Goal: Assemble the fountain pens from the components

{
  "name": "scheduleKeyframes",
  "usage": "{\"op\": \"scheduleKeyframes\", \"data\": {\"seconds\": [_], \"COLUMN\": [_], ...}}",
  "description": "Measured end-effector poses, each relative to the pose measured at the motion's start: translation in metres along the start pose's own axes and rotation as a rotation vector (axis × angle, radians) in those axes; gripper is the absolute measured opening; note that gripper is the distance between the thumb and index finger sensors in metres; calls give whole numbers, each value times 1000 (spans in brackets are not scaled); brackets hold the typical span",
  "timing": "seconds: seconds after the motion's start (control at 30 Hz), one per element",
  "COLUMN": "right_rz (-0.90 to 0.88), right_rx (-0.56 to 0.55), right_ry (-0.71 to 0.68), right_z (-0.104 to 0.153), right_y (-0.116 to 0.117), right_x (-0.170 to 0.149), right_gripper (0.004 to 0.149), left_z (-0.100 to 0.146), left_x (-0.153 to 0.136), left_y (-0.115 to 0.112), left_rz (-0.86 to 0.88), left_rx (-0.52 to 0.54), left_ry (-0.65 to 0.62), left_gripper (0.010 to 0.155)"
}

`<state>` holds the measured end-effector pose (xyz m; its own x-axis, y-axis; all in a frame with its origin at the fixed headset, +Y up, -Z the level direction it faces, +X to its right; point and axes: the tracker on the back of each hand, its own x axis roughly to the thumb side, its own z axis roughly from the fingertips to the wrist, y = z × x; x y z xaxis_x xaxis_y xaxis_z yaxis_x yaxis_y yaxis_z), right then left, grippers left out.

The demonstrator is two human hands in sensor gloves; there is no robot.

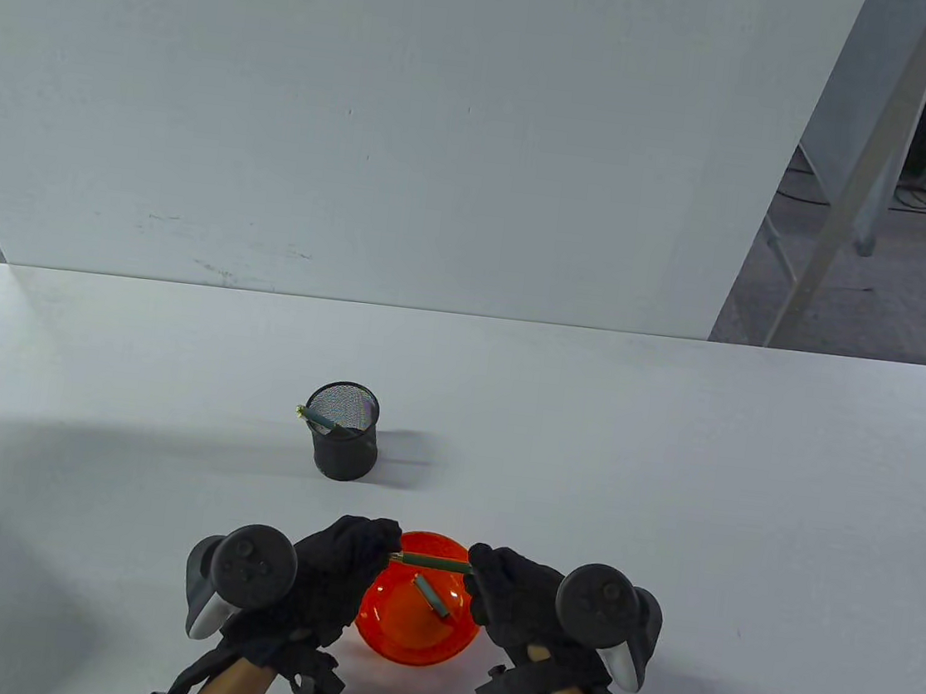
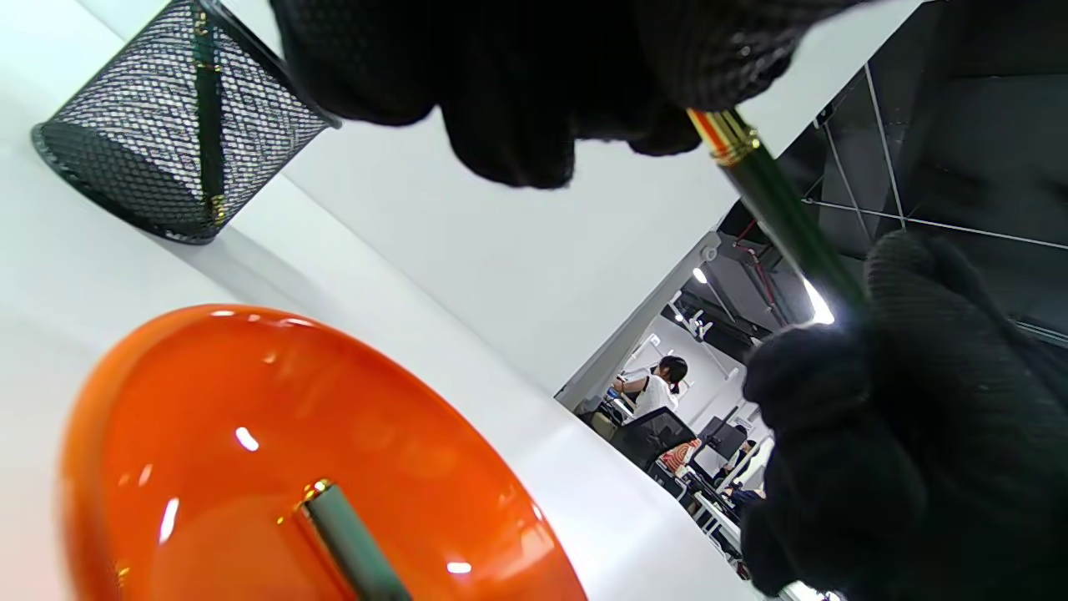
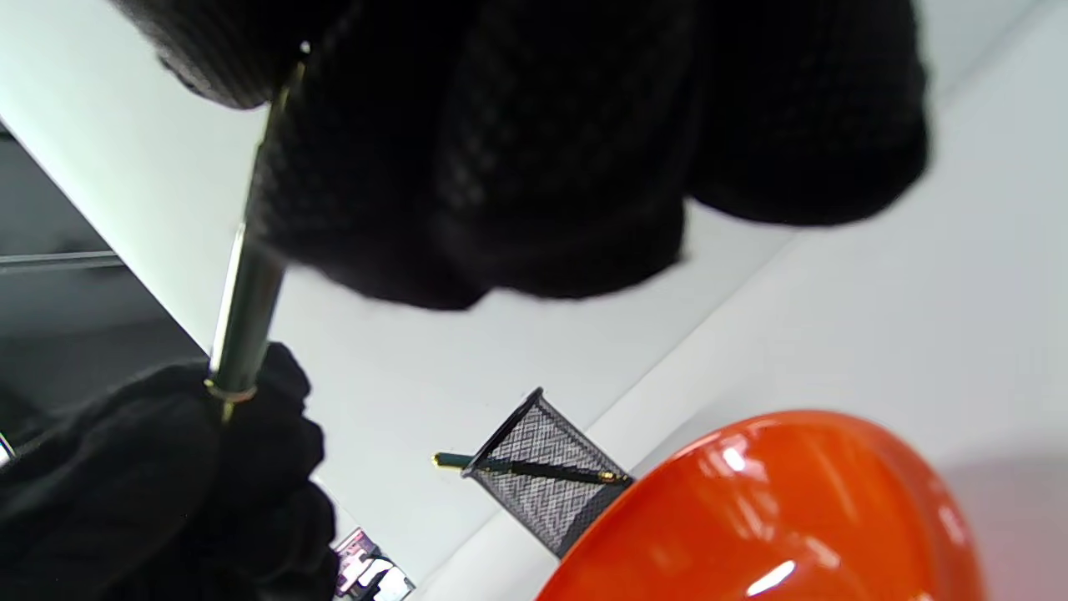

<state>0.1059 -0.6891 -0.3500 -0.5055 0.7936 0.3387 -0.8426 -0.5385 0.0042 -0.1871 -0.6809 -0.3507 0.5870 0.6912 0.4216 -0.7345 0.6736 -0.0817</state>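
Hands meet over the orange bowl [image 1: 413,638] at the near edge of the worktop [image 1: 666,470], with a green pen [image 1: 432,561] held level between them. The left hand [image 1: 337,575] pinches the end with the gold ring; the right hand [image 1: 513,599] has its fingers curled round the other end. Both are clamped on the pen — neither hand is free.

This looks like the joining step, two sections being pushed or screwed together. To do it well, the two halves should stay on one straight line; any bend at the joint would likely cross the thread or jam the fit. One hand should hold steady while the other turns, with light pressure inward, and the work should stay above the bowl so a slip drops the piece back inside.

Another green piece [image 1: 433,596] lies in the bowl, waiting. Further back stands a black mesh cup [image 1: 343,432] with one pen [image 1: 319,421] leaning in it — probably where this one goes next.
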Motion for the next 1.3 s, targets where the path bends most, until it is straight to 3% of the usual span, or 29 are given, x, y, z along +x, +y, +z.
{"op": "scheduleKeyframes", "data": {"seconds": [0.13, 0.23, 0.37, 0.47, 0.57, 1.03, 1.3], "right_rz": [-58, -96, -57, -23, -8, -13, -61], "right_rx": [78, 117, 75, 43, 39, -4, 62], "right_ry": [4, -33, -87, -99, -88, -7, -58], "right_z": [-2, -3, -3, -2, -3, -1, -2], "right_y": [0, -1, -3, -4, -3, -3, -4], "right_x": [-3, -2, 4, 6, 6, -2, 1], "right_gripper": [75, 77, 66, 48, 45, 57, 68], "left_z": [0, 1, 1, 0, 1, 1, 1], "left_x": [-6, -7, -7, -5, -4, 3, -4], "left_y": [4, 7, 4, 4, 3, -2, 3], "left_rz": [18, 19, 9, 0, -9, -12, -2], "left_rx": [16, 34, 23, 16, 16, -5, 21], "left_ry": [28, 32, 35, 25, 17, -8, 32], "left_gripper": [47, 47, 47, 47, 47, 47, 47]}}
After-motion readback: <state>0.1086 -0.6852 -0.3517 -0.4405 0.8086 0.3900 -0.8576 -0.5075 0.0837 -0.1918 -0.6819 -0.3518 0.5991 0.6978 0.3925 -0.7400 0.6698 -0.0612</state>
